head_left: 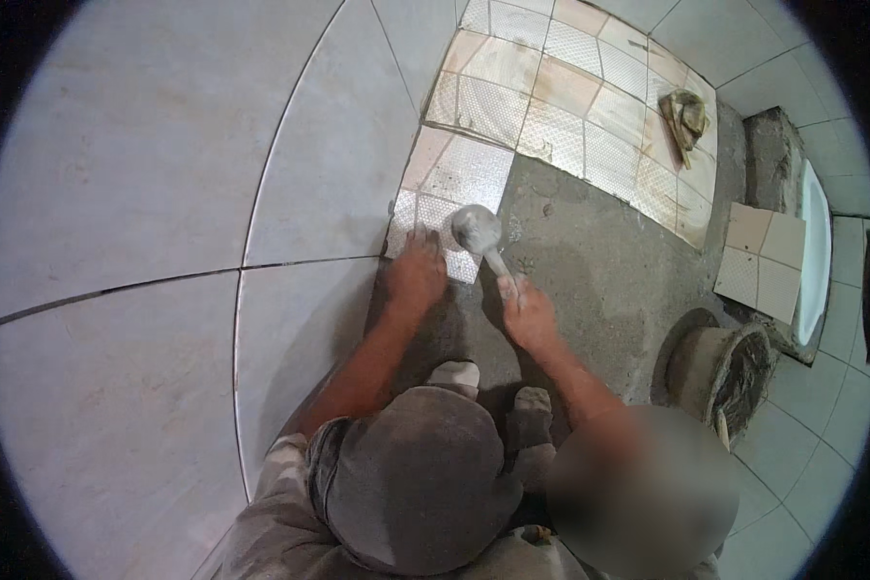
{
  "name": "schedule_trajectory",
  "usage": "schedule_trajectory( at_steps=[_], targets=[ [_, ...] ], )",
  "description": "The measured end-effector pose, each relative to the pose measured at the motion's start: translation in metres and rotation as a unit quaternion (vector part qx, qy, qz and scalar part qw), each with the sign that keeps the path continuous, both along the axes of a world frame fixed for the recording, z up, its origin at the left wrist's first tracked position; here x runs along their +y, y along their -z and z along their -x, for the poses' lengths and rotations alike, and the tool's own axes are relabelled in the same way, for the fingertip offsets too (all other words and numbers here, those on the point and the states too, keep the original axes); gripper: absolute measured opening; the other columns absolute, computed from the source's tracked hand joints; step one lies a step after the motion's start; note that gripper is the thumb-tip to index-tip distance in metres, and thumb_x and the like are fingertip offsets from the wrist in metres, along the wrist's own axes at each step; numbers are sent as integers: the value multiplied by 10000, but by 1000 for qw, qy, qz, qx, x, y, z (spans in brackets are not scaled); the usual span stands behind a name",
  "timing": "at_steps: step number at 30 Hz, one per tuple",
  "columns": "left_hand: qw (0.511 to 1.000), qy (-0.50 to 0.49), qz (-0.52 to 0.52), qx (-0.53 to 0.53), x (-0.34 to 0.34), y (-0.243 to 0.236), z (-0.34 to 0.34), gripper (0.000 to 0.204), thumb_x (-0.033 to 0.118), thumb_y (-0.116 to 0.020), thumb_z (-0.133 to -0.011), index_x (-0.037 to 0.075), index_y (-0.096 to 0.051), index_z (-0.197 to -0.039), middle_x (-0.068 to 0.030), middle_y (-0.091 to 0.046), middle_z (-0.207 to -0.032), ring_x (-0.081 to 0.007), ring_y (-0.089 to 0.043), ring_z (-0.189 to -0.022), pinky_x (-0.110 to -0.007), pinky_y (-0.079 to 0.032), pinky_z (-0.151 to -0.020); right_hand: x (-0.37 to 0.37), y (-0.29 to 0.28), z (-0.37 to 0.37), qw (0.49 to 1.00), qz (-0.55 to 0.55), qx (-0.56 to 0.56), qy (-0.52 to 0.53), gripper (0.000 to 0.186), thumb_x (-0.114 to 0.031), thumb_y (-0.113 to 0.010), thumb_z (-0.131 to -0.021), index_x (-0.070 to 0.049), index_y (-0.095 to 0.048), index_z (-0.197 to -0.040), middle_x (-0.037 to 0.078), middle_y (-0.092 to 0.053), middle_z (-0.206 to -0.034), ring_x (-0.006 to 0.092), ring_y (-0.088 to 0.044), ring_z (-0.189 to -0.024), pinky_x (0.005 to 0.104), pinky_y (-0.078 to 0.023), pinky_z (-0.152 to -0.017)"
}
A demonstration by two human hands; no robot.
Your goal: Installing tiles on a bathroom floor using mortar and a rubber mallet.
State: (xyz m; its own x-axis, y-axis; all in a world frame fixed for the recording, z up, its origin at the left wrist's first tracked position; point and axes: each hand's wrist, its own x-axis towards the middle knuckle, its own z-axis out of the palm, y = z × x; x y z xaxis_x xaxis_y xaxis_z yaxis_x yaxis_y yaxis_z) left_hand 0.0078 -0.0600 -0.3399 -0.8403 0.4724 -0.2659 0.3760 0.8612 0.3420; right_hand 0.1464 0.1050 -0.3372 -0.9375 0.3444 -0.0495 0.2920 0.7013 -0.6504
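Note:
My right hand [529, 307] is wrapped round the short handle of a dusty mallet [477, 229]. Its round grey head is over the right edge of a floor tile [467, 174] with a patterned, shiny face. On the near left part of that tile my left hand [418, 273] rests, fingers stretched out and fingertips on the surface. The tile lies between the left wall and rough grey mortar [590, 261]. Whether the mallet head touches the tile, I cannot tell.
Laid patterned tiles [590, 101] cover the far floor, with a crumpled dirty cloth [686, 118] on them. At right, a loose tile [759, 261] leans by a white basin-like rim [815, 251]. A mortar-caked bucket [720, 372] stands nearer. Large pale tiles [164, 145] line the left wall.

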Motion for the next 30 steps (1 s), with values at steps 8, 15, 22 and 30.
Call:
schedule_trajectory(
  at_steps=[8, 15, 22, 30],
  targets=[
    [977, 17, -215, -3, 0, -4, 81, 368, 354, -466, -931, 33, -625, -1020, -182, -663, -918, -380, -639, -800, -442, -503, -761, -6, -19, -35, 994, 40, -91, -43, 323, -334, -484, -940, -17, -514, -991, 251, -602, -735, 457, -602, -687, 512, -479, -604],
    [887, -175, -366, -220, 12, 9, 72, 635, 486, -345, -974, -52, -540, -1249, -152, -634, -1191, -237, -540, -1145, -304, -341, -1019, -24, -17, 1, 981, 51, -181, -56, 350, -353, -465, -954, -6, -499, -932, 253, -604, -765, 460, -594, -722, 533, -466, -630],
    [868, -239, -373, -224, 7, 22, 73, 712, 542, -306, -961, -71, -633, -1122, -221, -585, -1240, -305, -493, -1231, -338, -297, -1068, -28, -25, 6, 971, 48, -232, -37, 377, -373, -456, -955, 1, -498, -938, 239, -622, -752, 436, -630, -743, 529, -485, -674],
    [850, -233, -399, -254, 9, 9, 69, 752, 513, -297, -980, -146, -385, -1333, -253, -526, -1288, -267, -503, -1218, -317, -330, -1040, -32, -38, 4, 968, 65, -242, -4, 378, -374, -468, -949, 2, -504, -931, 249, -624, -778, 448, -625, -782, 536, -482, -689]
  ],
)
